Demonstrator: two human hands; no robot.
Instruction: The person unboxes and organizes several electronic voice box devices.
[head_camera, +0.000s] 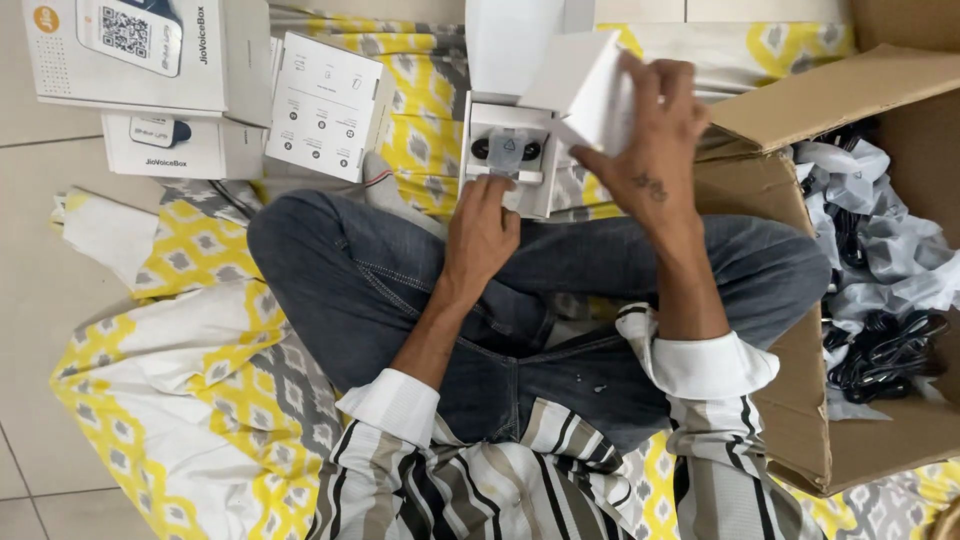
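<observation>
To the right of both hands, a big cardboard carton (790, 330) stands open, full of black cables in clear bags (880, 300). Under everything lies a yellow patterned sheet (200, 400). Up and left of the grip sit three closed white boxes (150, 60). Between the hands rests a small open white box (505, 150), a black device (505, 148) in its tray. The right hand (640, 130) clamps the box's white lid (585, 85), lifted just above the tray. The left hand (482, 225) has its fingers closed on the box's near edge. The lid probably seats best lowered square, with the base held firm.
</observation>
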